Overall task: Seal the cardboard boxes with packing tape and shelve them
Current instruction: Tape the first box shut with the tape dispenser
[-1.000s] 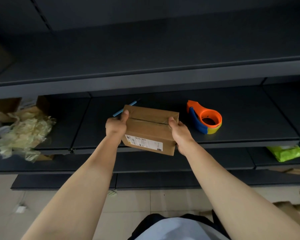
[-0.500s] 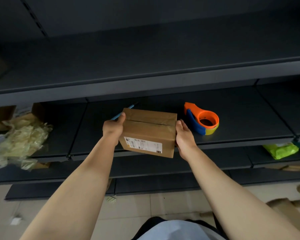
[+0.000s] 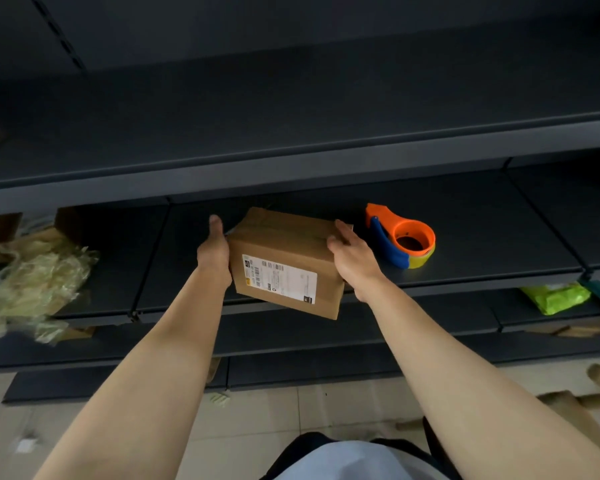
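Observation:
A small brown cardboard box (image 3: pixel 288 251) with a white shipping label facing me is held between both hands at the front edge of the dark middle shelf (image 3: pixel 482 271), tilted and partly overhanging it. My left hand (image 3: pixel 213 252) grips its left side, thumb up along the edge. My right hand (image 3: pixel 352 256) grips its right side with fingers curled over the top corner. An orange and blue tape dispenser (image 3: pixel 404 239) lies on the same shelf just right of the box.
Crumpled clear plastic wrap (image 3: pixel 35 282) and an open carton (image 3: pixel 0 230) sit at the left of the shelf. A green packet (image 3: pixel 555 297) lies on the lower shelf at right. Above runs another dark shelf (image 3: pixel 291 157). Cardboard pieces (image 3: pixel 582 400) lie on the tiled floor.
The box has been turned and tilted toward me, so its labelled face shows more. The blue pen behind it is out of sight now. The dispenser has not moved.

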{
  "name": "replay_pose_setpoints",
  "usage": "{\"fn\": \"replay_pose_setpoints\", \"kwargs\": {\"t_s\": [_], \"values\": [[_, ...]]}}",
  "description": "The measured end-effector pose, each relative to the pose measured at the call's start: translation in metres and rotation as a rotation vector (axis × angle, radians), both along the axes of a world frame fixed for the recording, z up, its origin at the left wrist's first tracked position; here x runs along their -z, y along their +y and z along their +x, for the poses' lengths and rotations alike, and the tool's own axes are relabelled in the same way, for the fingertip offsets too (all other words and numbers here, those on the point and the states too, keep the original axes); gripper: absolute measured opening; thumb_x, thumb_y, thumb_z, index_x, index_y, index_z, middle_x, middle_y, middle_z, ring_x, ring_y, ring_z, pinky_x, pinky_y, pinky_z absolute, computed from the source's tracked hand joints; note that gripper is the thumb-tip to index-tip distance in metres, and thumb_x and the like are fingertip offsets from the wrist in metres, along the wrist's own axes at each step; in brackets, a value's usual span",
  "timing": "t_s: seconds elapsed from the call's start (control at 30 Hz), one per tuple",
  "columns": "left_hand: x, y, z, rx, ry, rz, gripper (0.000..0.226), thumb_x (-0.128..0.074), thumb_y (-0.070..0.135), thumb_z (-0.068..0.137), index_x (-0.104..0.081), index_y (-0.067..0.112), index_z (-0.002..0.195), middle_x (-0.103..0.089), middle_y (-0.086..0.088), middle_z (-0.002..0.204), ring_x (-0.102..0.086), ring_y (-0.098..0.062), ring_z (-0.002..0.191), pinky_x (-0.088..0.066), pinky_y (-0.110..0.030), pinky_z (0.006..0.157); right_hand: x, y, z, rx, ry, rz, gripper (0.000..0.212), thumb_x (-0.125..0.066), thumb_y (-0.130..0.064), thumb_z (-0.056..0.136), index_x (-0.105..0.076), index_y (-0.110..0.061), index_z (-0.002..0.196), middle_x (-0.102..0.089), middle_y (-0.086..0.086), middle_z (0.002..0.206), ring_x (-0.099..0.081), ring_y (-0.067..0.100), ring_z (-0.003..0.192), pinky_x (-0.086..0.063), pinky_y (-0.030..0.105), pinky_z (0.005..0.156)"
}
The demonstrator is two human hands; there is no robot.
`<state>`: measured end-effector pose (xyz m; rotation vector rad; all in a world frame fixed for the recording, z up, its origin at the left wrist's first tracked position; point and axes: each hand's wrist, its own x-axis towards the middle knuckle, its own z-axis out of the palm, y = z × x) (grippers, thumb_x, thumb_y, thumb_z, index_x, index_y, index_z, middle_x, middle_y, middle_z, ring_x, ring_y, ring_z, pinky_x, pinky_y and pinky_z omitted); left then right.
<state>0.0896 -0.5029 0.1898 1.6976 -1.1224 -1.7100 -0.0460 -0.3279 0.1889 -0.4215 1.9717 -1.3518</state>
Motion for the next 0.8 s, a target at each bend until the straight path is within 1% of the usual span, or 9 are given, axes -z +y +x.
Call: {"fn": "replay_pose_setpoints", "kwargs": {"t_s": [0.1, 0.2, 0.27, 0.37, 0.5, 0.57, 0.67, 0.73, 0.8], "values": [[0.02, 0.015, 0.01, -0.073, 0.084, 0.144, 0.06, -0.036, 0.068, 0.089, -0.052, 0.017, 0.118, -0.066, -0.008, 0.099, -0.063, -0.031, 0.093, -0.047, -0.051, 0.089, -0.005, -0.008, -0.006, 0.032, -0.078, 0.015, 0.049, -0.043, -0.035, 0.099, -0.029, -0.043, 0.145, -0.053, 0.002, 0.114, -0.058, 0.017, 0.087, -0.048, 0.028, 0.065], [0.032, 0.033, 0.014, -0.098, 0.158, 0.277, 0.069, -0.036, 0.068, 0.089, -0.04, 0.019, 0.137, -0.052, -0.017, 0.132, -0.049, -0.043, 0.12, -0.034, -0.066, 0.099, -0.011, -0.015, -0.013, 0.039, -0.134, 0.058, 0.05, -0.045, -0.035, 0.098, -0.029, -0.042, 0.145, -0.053, 0.007, 0.121, -0.057, 0.023, 0.098, -0.051, 0.042, 0.084], [0.033, 0.039, 0.014, -0.121, 0.226, 0.308, 0.069, -0.035, 0.067, 0.09, -0.042, 0.019, 0.138, -0.046, -0.02, 0.137, -0.046, -0.045, 0.122, -0.036, -0.066, 0.097, -0.013, -0.018, -0.016, 0.049, -0.184, 0.077, 0.051, -0.046, -0.036, 0.098, -0.028, -0.04, 0.146, -0.054, 0.008, 0.122, -0.056, 0.026, 0.103, -0.049, 0.048, 0.091], [0.033, 0.049, 0.013, -0.077, 0.367, 0.288, 0.063, -0.033, 0.064, 0.092, -0.051, 0.015, 0.128, -0.058, -0.018, 0.122, -0.057, -0.036, 0.11, -0.047, -0.056, 0.085, -0.018, -0.022, -0.017, 0.084, -0.282, 0.087, 0.054, -0.048, -0.046, 0.095, -0.03, -0.038, 0.146, -0.055, 0.007, 0.117, -0.056, 0.027, 0.1, -0.052, 0.05, 0.085], [0.029, 0.055, 0.013, -0.112, 0.411, 0.23, 0.053, -0.04, 0.057, 0.094, -0.057, 0.012, 0.116, -0.066, -0.011, 0.103, -0.063, -0.027, 0.088, -0.051, -0.042, 0.066, -0.017, -0.016, -0.017, -0.011, -0.389, 0.065, 0.108, -0.075, -0.064, 0.064, -0.019, -0.034, 0.151, -0.038, 0.007, 0.145, -0.046, 0.035, 0.124, -0.049, 0.06, 0.089], [0.027, 0.056, 0.011, -0.123, 0.427, 0.176, 0.045, -0.045, 0.052, 0.095, -0.061, 0.013, 0.112, -0.07, -0.007, 0.101, -0.068, -0.022, 0.087, -0.053, -0.034, 0.062, -0.011, -0.008, -0.014, -0.141, -0.416, 0.022, 0.133, -0.088, -0.049, 0.046, -0.008, -0.036, 0.152, -0.027, 0.006, 0.153, -0.039, 0.035, 0.132, -0.044, 0.061, 0.096], [0.026, 0.063, 0.01, -0.091, 0.43, 0.085, 0.024, -0.049, 0.034, 0.096, -0.064, 0.018, 0.105, -0.074, -0.001, 0.089, -0.071, -0.014, 0.078, -0.053, -0.026, 0.057, -0.006, 0.0, -0.013, -0.344, -0.226, 0.132, 0.132, -0.091, -0.022, 0.054, -0.003, -0.042, 0.151, -0.005, 0.007, 0.16, -0.018, 0.034, 0.143, -0.029, 0.056, 0.11], [0.027, 0.067, 0.008, -0.074, 0.42, 0.044, 0.019, -0.049, 0.023, 0.094, -0.065, 0.016, 0.102, -0.071, -0.002, 0.092, -0.068, -0.014, 0.082, -0.052, -0.025, 0.061, -0.004, 0.001, -0.017, -0.437, 0.068, 0.314, 0.12, -0.085, -0.034, 0.066, -0.001, -0.04, 0.151, 0.017, 0.007, 0.159, 0.004, 0.036, 0.145, -0.015, 0.056, 0.114], [0.027, 0.071, 0.006, -0.019, 0.406, -0.006, 0.024, -0.048, 0.02, 0.092, -0.063, 0.014, 0.109, -0.069, -0.005, 0.101, -0.066, -0.018, 0.091, -0.052, -0.028, 0.067, 0.0, 0.003, -0.022, -0.513, 0.261, 0.365, 0.113, -0.079, -0.048, 0.07, -0.006, -0.031, 0.153, 0.017, 0.007, 0.159, 0.013, 0.034, 0.145, -0.009, 0.055, 0.114]]}}
